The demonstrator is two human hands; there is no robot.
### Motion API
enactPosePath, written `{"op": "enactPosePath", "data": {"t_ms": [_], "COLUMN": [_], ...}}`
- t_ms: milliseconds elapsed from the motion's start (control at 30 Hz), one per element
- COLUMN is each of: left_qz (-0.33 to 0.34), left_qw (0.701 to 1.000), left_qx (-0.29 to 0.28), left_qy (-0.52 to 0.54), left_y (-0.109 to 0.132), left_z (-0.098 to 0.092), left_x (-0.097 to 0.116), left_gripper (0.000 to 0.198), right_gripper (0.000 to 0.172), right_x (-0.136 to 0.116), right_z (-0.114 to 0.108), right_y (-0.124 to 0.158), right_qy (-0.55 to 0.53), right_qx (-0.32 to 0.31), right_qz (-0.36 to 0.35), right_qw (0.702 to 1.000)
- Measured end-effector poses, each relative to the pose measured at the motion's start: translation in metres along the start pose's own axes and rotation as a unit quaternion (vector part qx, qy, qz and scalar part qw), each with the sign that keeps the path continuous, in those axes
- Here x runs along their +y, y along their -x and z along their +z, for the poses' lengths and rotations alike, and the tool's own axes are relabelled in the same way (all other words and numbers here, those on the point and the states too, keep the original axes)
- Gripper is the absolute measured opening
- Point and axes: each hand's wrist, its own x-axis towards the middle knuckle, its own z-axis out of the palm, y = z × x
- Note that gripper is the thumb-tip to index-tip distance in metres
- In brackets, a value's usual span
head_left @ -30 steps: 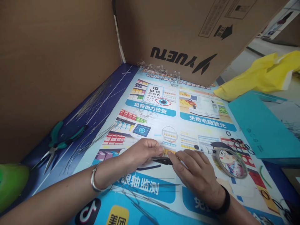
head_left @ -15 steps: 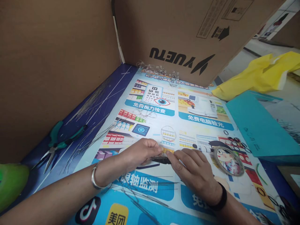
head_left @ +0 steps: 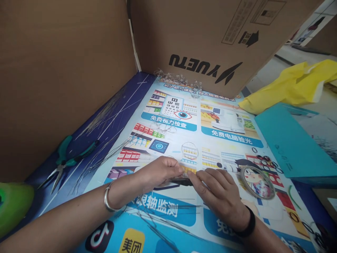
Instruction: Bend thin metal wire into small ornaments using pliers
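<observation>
My left hand (head_left: 164,172) is closed in a pinch above the printed sheet, with thumb and forefinger pressed together. Facing it, my right hand (head_left: 218,191) has its fingers curled and its forefinger and thumb reaching toward the left fingertips. Between both hands runs a dark, slim piece (head_left: 181,181), its ends covered by the fingers; I cannot make out its kind. Just beyond the fingertips a thin wire ring (head_left: 189,150) lies on the sheet. Loose cut wires (head_left: 163,219) are spread below the hands.
Pliers with teal handles (head_left: 63,161) lie at left near long wires (head_left: 105,151). Cardboard walls (head_left: 184,31) stand behind and left. Twisted wire pieces (head_left: 181,80) sit at the back. At right are a tape roll (head_left: 257,182), black rings (head_left: 265,160), a teal box (head_left: 286,140) and yellow cloth (head_left: 284,84).
</observation>
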Motion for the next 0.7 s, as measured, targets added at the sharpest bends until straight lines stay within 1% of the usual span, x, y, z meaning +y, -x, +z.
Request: {"op": "enactPosePath", "data": {"t_ms": [133,333,567,700], "left_qz": [0.001,-0.012,0.006,0.022], "left_qw": [1.000,0.999,0.998,0.997], "left_qx": [-0.012,-0.011,0.024,0.027], "left_qy": [-0.018,-0.050,-0.055,-0.064], "left_y": [0.0005,0.0007,0.0008,0.0008], "left_z": [0.0007,0.0019,0.0046,0.0049], "left_x": [0.0018,0.0031,0.0025,0.0031], "left_gripper": [0.036,0.038,0.040,0.038], "right_gripper": [0.028,0.027,0.028,0.028], "right_x": [0.0005,0.0006,0.0030,0.0035], "right_z": [0.0013,-0.0002,0.0001,0.0004], "right_y": [0.0020,0.0006,0.0017,0.0019], "right_qy": [0.001,-0.005,-0.003,0.001], "right_qx": [-0.002,0.001,-0.003,-0.010], "right_qz": [-0.004,-0.009,-0.010,-0.012], "right_qw": [1.000,1.000,1.000,1.000]}}
